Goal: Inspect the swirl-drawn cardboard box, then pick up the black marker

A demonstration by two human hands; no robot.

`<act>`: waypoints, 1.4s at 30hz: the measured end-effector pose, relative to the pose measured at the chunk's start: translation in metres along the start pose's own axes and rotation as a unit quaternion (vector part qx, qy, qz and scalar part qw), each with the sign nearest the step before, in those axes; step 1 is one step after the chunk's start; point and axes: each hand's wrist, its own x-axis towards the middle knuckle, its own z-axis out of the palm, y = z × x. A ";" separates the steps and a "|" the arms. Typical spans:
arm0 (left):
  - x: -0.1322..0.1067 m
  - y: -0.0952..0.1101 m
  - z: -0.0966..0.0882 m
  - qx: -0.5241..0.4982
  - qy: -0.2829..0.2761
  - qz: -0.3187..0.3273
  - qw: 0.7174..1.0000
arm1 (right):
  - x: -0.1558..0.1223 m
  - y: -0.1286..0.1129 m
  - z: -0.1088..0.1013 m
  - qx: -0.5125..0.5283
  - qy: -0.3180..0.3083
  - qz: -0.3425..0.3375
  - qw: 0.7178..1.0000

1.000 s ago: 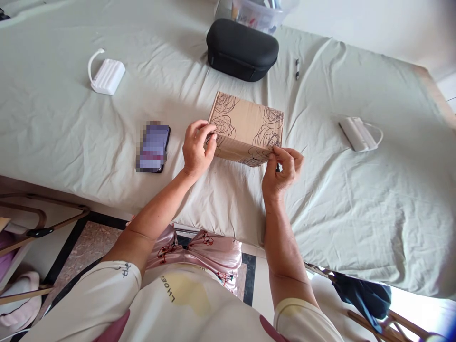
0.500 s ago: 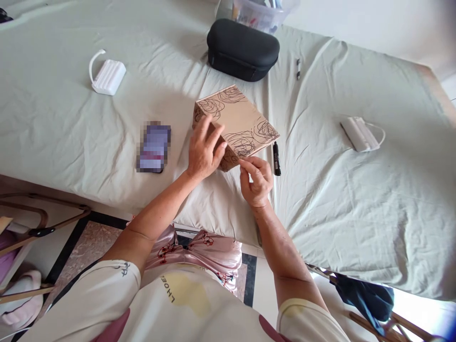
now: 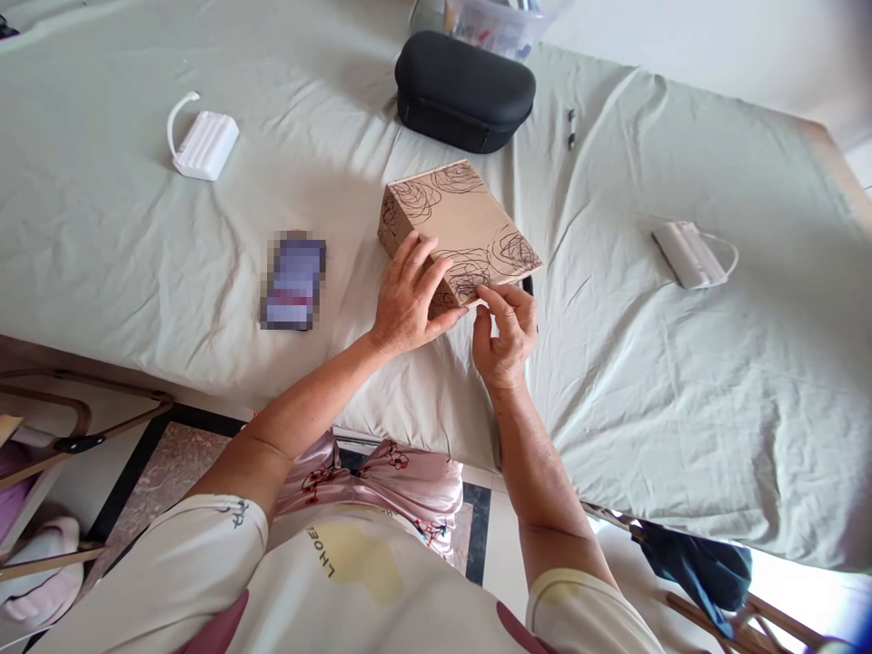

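A brown cardboard box [image 3: 470, 213] with black scribbled circles at its corners sits on the cloth-covered table, turned with one corner towards me. My left hand [image 3: 409, 300] holds its near-left side, fingers spread over the upper edge and thumb reaching to the near corner. With bent fingers, my right hand [image 3: 505, 336] grips the lid's front edge just right of that corner; its fingertips are partly hidden against the box. A black marker [image 3: 528, 285] lies beside the box, mostly covered by my right hand.
Behind the box are a black zip case [image 3: 465, 91] and a clear plastic tub [image 3: 494, 27]. A blurred-out phone [image 3: 294, 282] and a white power bank [image 3: 206, 145] lie left. Another white power bank [image 3: 689, 256] and a small black pen [image 3: 571, 129] lie right.
The box has shifted slightly right, and both hands have moved right with it. My left thumb has stretched to the near corner. The marker is now mostly covered.
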 end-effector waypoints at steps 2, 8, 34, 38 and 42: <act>0.000 0.001 0.000 -0.006 -0.004 0.006 1.000 | 0.000 0.003 0.000 0.008 -0.004 0.009 1.000; 0.001 -0.004 -0.005 -0.014 -0.017 0.035 0.999 | 0.002 0.017 -0.004 0.024 -0.009 0.031 0.999; -0.001 -0.017 -0.002 -0.090 0.043 -0.110 0.989 | -0.002 0.050 0.005 0.097 0.058 0.221 0.969; 0.000 -0.021 0.001 -0.101 0.038 -0.134 0.985 | -0.001 0.048 0.003 0.096 0.033 0.230 0.968; -0.002 -0.026 0.004 -0.102 0.028 -0.144 0.984 | 0.001 0.046 0.000 0.071 -0.015 0.226 0.971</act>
